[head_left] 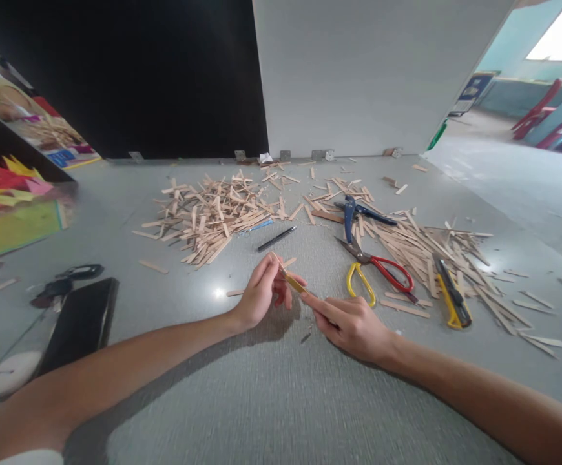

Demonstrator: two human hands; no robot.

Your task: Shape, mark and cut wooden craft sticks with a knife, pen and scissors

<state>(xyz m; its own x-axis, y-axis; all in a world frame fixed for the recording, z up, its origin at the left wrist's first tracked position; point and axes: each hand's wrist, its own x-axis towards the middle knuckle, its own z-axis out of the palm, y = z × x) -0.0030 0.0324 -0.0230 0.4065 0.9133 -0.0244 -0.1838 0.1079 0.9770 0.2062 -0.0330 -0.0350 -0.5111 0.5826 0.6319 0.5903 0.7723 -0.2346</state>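
Observation:
My left hand (pixel 258 294) is closed, pinching a small wooden craft stick (pixel 274 256) between thumb and fingers above the table. My right hand (pixel 353 326) grips a slim yellow tool (pixel 295 283), which looks like a narrow cutter knife; its far end meets the stick at my left fingertips. Another short stick piece (pixel 289 262) shows just behind my left fingers. Beyond the hands lies a black pen (pixel 276 239). Right of them are scissors (pixel 392 272) with one red and one yellow handle, blue-handled pliers or cutters (pixel 349 216), and a yellow-and-black utility knife (pixel 452 296).
A heap of cut craft sticks (pixel 208 219) lies back left, and longer sticks (pixel 416 242) spread to the right. A black phone (pixel 82 323), keys (pixel 62 284) and a white mouse (pixel 10 374) sit at left. Upright black and white boards (pixel 349 77) stand behind; a person is at far left.

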